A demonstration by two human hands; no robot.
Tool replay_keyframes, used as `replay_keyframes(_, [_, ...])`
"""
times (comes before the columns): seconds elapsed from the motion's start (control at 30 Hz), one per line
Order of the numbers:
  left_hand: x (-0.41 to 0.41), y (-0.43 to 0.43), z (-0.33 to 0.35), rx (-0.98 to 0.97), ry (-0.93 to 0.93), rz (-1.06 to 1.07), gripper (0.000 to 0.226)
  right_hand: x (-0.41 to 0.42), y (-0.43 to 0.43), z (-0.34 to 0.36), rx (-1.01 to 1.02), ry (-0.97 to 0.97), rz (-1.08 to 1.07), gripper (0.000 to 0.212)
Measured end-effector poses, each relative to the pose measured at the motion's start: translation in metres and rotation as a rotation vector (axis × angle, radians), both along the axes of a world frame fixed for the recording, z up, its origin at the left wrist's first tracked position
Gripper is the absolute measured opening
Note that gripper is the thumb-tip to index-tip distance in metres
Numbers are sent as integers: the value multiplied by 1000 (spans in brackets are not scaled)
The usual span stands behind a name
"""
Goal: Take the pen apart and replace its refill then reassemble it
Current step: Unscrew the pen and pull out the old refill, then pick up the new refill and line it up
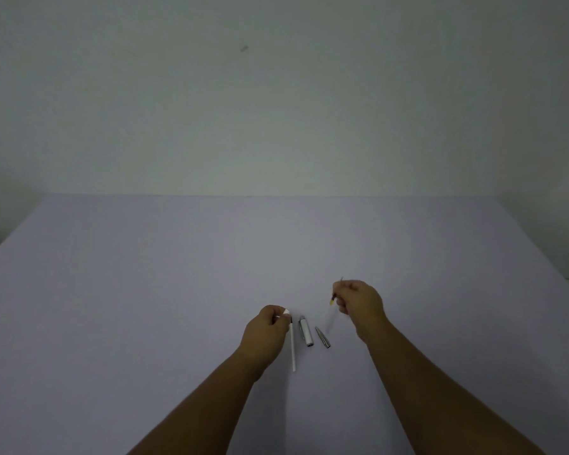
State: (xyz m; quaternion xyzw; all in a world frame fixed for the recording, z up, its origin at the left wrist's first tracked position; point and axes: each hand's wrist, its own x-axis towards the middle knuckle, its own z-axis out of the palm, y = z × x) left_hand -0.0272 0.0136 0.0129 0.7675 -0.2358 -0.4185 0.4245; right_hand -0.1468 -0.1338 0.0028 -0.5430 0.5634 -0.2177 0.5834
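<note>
My left hand [267, 326] pinches the top of a long thin white tube [293, 348], whose lower end reaches down to the table. Just right of it lies a silver pen barrel piece [306, 331], and beside that a smaller dark tapered pen tip piece [323, 337]. My right hand [358, 302] is raised a little above the table, farther back and to the right. It holds a thin refill [333, 298] with a yellow end; most of the refill is hidden in the fingers.
The pale lilac table [178, 290] spreads wide on all sides of the parts. Its far edge meets a plain light wall. The table's right edge shows at the far right.
</note>
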Motion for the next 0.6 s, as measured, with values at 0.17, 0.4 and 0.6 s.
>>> replay_keyframes(0.17, [2, 3, -8, 34, 21, 1, 17, -11, 11, -21, -193, 502, 354, 34])
replay_keyframes(0.4, [5, 9, -18, 48, -18, -4, 10, -9, 21, -31, -164, 552, 361, 32])
replay_keyframes(0.6, [7, 8, -20, 67, -86, -33, 9, -7, 22, -35, -169, 529, 304, 41])
